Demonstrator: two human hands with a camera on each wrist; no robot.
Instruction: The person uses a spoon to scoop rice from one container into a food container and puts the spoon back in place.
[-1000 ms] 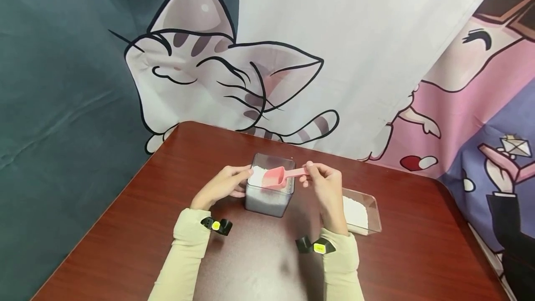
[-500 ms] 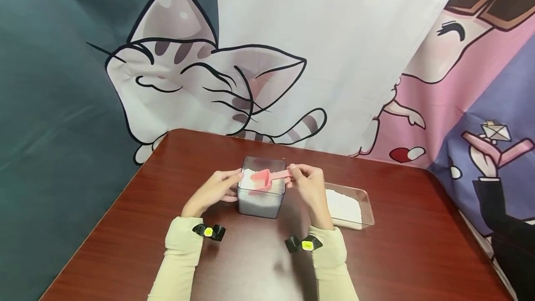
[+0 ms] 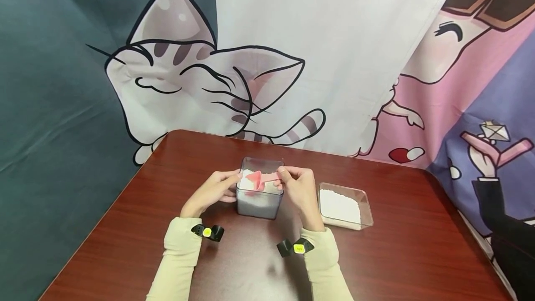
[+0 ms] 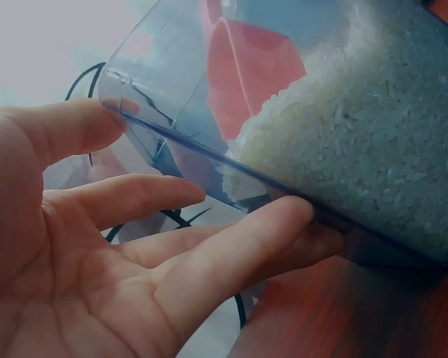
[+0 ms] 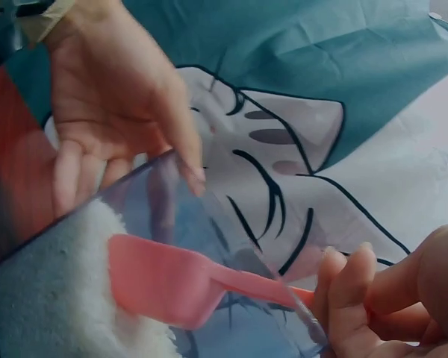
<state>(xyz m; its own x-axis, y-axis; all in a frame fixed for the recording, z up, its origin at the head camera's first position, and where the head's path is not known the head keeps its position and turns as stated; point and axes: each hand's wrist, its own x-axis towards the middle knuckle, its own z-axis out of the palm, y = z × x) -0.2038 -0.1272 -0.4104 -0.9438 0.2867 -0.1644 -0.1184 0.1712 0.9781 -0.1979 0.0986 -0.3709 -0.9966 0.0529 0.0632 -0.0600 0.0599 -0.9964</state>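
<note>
A pink scoop (image 3: 253, 180) dips into the white rice (image 4: 388, 127) in a clear, smoky plastic container (image 3: 257, 209). My right hand (image 3: 302, 193) pinches the scoop's handle between thumb and fingers, above the container's right side. In the right wrist view, the bowl of the scoop (image 5: 160, 280) lies against the rice. My left hand (image 3: 212, 193) steadies the container from the left, its thumb at the rim and its nearly straight fingers against the outer wall. The left wrist view shows the palm apart from that wall, and rice heaped near the scoop.
To the right on the brown table (image 3: 401, 245) stands a shallow clear tray (image 3: 366, 210) holding white grains. Behind the table hangs a cloth backdrop (image 3: 334, 36) with cartoon figures. Each wrist wears a black strap with a small camera.
The right hand has moved left with the scoop, whose bowl has gone lower and deeper into the rice. The left hand keeps its place on the container. The head view has shifted slightly.
</note>
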